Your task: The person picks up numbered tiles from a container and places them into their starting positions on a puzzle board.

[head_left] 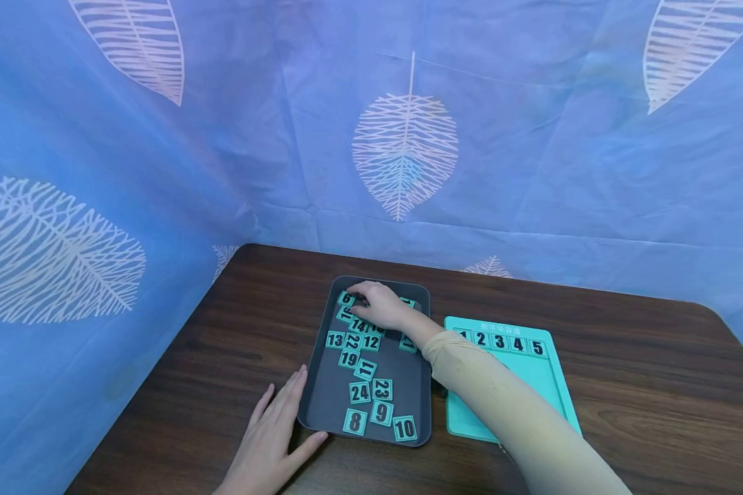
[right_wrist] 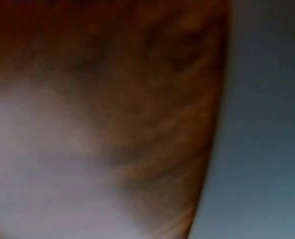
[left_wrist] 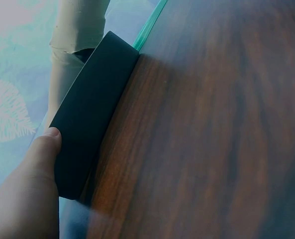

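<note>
A dark grey tray (head_left: 331,399) holds several loose green square number tiles, among them an 8 tile (head_left: 355,422) and a 13 tile (head_left: 335,339). Over the tray's far end, my right hand (head_left: 380,306) reaches with bent fingers beside the 6 tile (head_left: 345,298); index finger and thumb are apart. The palm hides some tiles. My left hand (head_left: 272,426) lies along the tray's near left corner with extended fingers, and its thumb (left_wrist: 50,139) touches the tray's side (left_wrist: 95,109) in the left wrist view. The right wrist view is mostly blurred skin.
Right of the tray lies a turquoise number board (head_left: 514,371), its top row holding tiles 1 to 5, partly under my right forearm (head_left: 508,392). The wooden table (head_left: 656,385) meets a blue leaf-patterned cloth (head_left: 532,172) at the back and left.
</note>
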`<action>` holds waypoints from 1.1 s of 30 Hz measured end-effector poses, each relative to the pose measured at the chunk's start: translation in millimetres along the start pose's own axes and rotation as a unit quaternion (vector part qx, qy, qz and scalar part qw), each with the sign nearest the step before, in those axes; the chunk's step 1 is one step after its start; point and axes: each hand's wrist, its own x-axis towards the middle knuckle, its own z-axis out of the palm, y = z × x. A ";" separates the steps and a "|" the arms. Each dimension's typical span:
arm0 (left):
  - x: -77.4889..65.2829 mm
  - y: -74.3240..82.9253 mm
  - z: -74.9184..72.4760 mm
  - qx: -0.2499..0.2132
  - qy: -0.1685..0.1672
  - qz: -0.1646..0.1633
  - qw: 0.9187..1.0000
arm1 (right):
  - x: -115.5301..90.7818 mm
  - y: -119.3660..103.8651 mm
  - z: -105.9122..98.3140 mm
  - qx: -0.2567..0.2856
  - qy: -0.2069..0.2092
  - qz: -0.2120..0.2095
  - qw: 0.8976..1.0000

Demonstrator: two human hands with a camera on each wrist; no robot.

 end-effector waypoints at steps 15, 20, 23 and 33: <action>0.2 0.7 -0.3 -0.002 0.001 -0.001 1.000 | 3.3 -3.3 1.5 -0.039 -0.005 -0.058 0.998; 0.5 0.8 -0.1 0.004 0.002 0.001 1.000 | 4.9 -1.2 4.0 -0.038 0.019 -0.069 0.997; 0.7 1.1 -0.4 0.005 0.001 0.001 1.000 | 4.6 -1.3 3.9 -0.029 0.012 -0.054 0.998; 0.1 0.0 -0.5 0.004 0.005 0.006 1.000 | 3.7 -2.9 1.7 -0.018 -0.020 -0.038 0.999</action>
